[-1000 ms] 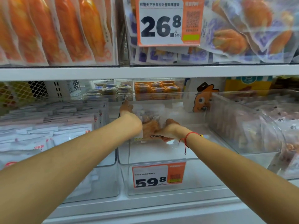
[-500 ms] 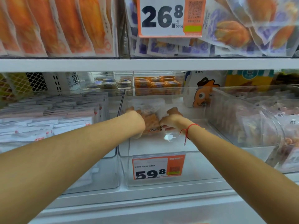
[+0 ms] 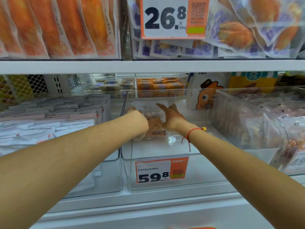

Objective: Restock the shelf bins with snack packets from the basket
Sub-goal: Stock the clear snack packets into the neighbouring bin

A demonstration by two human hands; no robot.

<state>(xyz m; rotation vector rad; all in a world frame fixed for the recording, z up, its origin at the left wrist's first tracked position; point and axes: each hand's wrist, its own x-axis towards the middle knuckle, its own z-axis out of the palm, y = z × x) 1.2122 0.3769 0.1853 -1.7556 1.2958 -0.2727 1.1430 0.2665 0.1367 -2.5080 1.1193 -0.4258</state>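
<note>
Nearest the camera, two bare forearms reached forward and up into the middle shelf. On the right wrist sat a thin red string bracelet (image 3: pixel 191 132) with a small yellow bead.

Below the arms stood the clear plastic middle bin (image 3: pixel 165 185), its front wall bearing an orange and white price label reading 59.8 (image 3: pixel 160 170). The bin's floor showed bare toward the front.

Deeper inside that bin, both hands met at a clear snack packet holding pale brown pieces (image 3: pixel 154 121), which stood upright near the back. The left hand (image 3: pixel 137 119) gripped the packet's left side, its fingers mostly hidden behind the wrist. The right hand (image 3: pixel 171 117) lay against the packet's right side with its fingers straight and stretched toward the packet's top edge, gripping nothing.

To the left, a neighbouring clear bin held rows of flat white sachets (image 3: pixel 49 119). To the right, another clear bin held packets of pinkish snacks (image 3: pixel 254 123).

Farther back stood small orange packs (image 3: pixel 160 85) and a white carton with an orange cartoon figure (image 3: pixel 206 95).

On the shelf above hung long orange packets (image 3: pixel 57 25) and a large price label reading 26.8 (image 3: pixel 171 17).
</note>
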